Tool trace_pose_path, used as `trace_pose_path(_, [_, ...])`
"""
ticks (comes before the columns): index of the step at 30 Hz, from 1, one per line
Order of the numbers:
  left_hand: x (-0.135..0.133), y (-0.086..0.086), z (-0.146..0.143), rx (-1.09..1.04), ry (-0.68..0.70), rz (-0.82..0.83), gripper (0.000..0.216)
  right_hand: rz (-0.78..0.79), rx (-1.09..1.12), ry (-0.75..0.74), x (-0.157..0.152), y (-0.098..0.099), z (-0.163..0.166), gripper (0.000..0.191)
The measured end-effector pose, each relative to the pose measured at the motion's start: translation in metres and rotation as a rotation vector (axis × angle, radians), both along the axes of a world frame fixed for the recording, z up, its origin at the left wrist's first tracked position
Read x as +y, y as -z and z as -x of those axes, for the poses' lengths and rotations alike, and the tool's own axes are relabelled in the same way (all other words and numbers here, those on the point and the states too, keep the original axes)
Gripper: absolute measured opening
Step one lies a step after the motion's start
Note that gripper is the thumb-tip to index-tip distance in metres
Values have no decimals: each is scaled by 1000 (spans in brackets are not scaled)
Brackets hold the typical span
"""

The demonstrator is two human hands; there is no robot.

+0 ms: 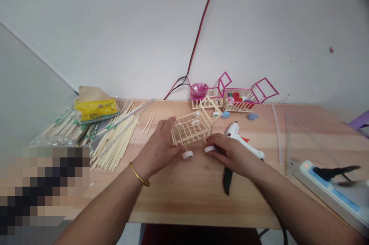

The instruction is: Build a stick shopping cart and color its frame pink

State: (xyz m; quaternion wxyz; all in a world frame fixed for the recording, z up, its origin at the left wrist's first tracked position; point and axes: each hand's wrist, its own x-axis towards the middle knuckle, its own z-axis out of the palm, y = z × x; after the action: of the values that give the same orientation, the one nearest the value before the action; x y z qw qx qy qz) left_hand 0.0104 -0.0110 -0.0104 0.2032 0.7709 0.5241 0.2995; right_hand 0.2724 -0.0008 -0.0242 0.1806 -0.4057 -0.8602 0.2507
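Observation:
A small cart made of pale wooden sticks [187,129] is tilted above the table, with white bottle caps as wheels. My left hand [160,141] grips its left end, thumb below and fingers behind. A white cap wheel [188,155] shows under the near left corner. My right hand [227,151] pinches another white cap [210,148] at the near right corner; whether that cap is fixed to the cart I cannot tell. Just beyond my right hand lies a white glue gun [245,141] with a red trigger, partly covered by the hand.
Two carts with purple trim stand by the wall; the right cart [242,101] holds coloured caps, and a purple bowl [199,90] rests on the left one. Loose sticks [118,143] and a yellow tissue pack [96,108] lie left. A power strip [331,191] sits right.

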Motion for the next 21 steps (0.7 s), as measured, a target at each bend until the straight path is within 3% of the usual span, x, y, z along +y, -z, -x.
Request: trace_pose_path(21, [2,4,3,19,5,66,82,50,-5,5,0,-3,-1,15])
